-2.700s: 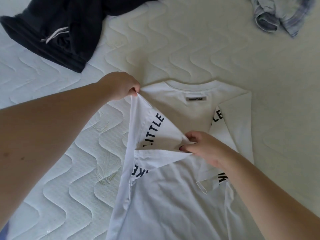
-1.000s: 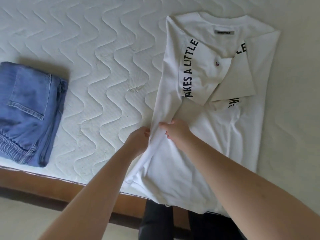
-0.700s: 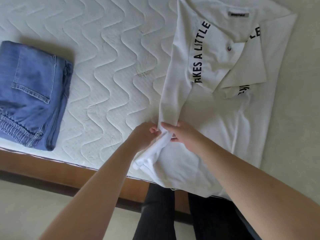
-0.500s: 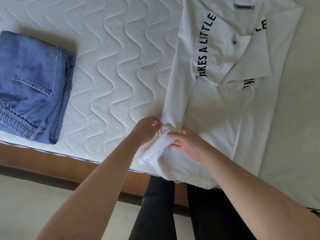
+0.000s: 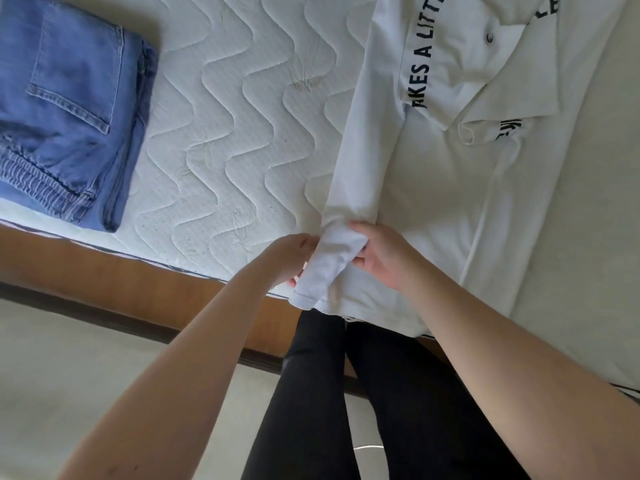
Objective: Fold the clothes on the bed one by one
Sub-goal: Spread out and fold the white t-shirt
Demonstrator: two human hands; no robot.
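A white T-shirt (image 5: 446, 188) with black lettering lies on the mattress, both sleeves folded in over its middle. Its left side is folded inward in a long strip. Near the hem, at the bed's front edge, that strip is bunched between my hands. My left hand (image 5: 289, 259) grips the bunched cloth from the left. My right hand (image 5: 381, 256) holds it from the right, fingers curled over the fold. The shirt's collar is cut off at the top of the view.
A folded pair of blue jeans (image 5: 65, 109) lies at the left on the white quilted mattress (image 5: 235, 133). The wooden bed frame (image 5: 138, 282) runs along the front edge. My legs in black trousers (image 5: 346, 393) stand against it, on a pale floor.
My hands slid down the shirt's left folded edge from the sleeve to the hem. The view dropped toward the bed's front edge, and the cloth bunched between both hands.
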